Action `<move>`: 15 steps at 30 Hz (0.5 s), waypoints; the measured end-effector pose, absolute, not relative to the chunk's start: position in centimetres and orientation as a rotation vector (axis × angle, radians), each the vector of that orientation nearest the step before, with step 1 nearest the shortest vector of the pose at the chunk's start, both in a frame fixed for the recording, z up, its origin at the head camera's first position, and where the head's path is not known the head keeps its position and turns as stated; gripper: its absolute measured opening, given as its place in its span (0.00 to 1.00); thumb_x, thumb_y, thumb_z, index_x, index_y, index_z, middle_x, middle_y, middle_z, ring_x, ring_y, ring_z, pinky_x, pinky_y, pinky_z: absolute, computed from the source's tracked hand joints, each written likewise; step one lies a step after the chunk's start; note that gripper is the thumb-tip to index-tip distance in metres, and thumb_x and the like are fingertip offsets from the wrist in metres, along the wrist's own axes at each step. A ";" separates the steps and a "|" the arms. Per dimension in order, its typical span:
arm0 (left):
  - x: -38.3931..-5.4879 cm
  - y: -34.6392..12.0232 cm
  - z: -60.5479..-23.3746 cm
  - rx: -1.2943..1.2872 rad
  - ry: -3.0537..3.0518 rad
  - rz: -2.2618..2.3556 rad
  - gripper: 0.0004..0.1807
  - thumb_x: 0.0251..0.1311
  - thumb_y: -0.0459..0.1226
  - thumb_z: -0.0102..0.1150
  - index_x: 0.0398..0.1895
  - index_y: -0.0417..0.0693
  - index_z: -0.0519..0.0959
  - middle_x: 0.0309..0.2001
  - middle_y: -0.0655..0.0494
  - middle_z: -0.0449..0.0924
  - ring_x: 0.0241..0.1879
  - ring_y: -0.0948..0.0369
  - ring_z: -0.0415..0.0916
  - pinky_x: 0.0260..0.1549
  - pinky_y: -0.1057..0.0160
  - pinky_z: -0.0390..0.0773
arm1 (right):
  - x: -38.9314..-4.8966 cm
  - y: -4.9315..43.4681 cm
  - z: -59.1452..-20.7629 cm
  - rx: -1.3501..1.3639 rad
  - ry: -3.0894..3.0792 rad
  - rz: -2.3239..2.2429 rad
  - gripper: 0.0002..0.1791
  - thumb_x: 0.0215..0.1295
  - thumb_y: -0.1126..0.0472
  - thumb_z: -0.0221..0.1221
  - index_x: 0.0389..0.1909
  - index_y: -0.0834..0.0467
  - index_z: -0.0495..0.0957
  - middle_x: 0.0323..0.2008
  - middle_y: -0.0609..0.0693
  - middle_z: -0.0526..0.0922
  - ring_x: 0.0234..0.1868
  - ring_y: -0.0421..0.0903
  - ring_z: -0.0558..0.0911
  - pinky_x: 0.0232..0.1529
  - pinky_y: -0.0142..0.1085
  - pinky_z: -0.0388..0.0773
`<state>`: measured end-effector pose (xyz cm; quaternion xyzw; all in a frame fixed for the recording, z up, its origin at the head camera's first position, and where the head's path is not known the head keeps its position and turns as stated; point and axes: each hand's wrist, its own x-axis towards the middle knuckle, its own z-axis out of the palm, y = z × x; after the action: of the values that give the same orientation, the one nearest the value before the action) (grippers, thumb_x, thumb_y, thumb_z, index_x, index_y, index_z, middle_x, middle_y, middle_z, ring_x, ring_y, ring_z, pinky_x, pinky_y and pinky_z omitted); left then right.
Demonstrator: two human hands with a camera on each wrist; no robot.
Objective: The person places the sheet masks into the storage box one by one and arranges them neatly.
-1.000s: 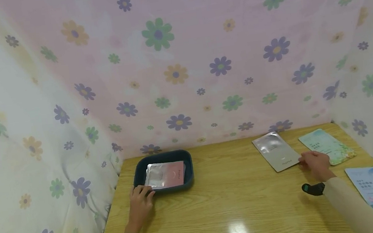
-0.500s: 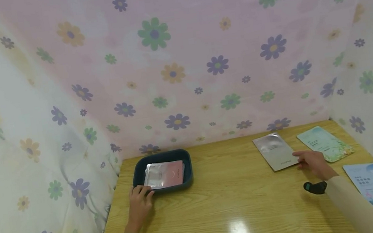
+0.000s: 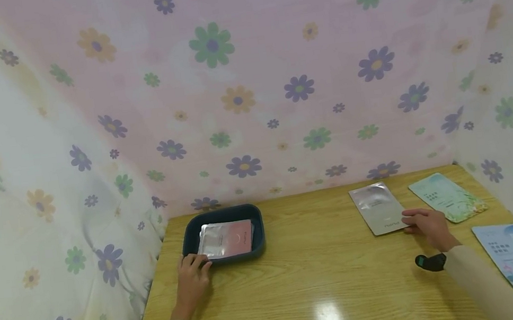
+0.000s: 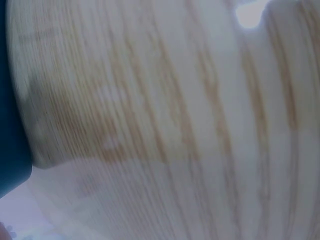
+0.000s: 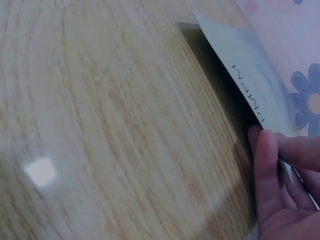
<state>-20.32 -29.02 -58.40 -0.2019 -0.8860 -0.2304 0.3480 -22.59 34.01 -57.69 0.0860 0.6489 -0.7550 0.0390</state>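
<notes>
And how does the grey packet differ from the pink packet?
The grey packet is pinched by the right hand; the pink packet lies in the tray. The grey packet's grey end is its near one; the pink packet's pink end is its right one. Both are part shiny silver.

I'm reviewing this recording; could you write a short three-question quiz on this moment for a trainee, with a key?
1. Multiple choice: what does the right hand pinch? (a) the green sachet (b) the silver-grey sachet (c) the blue sachet
2. True or false: the pink-and-silver sachet lies inside the dark blue tray.
3. Fill in, from the head view: the left hand is at the tray's near ____ corner.

Key: 1 b; 2 true; 3 left.
</notes>
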 end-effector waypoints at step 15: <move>-20.0 -28.7 -58.0 -0.508 -2.287 -0.572 0.10 0.44 0.26 0.70 0.28 0.42 0.78 0.30 0.49 0.72 0.32 0.49 0.72 0.47 0.27 0.60 | -22.4 33.4 -58.4 0.268 2.243 -2.297 0.16 0.66 0.71 0.53 0.51 0.78 0.73 0.34 0.36 0.81 0.26 0.44 0.84 0.32 0.36 0.81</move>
<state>-20.02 -28.67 -58.01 -0.1968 -0.8859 -0.2217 0.3567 -22.41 33.39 -58.36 0.0832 0.6957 -0.7124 -0.0397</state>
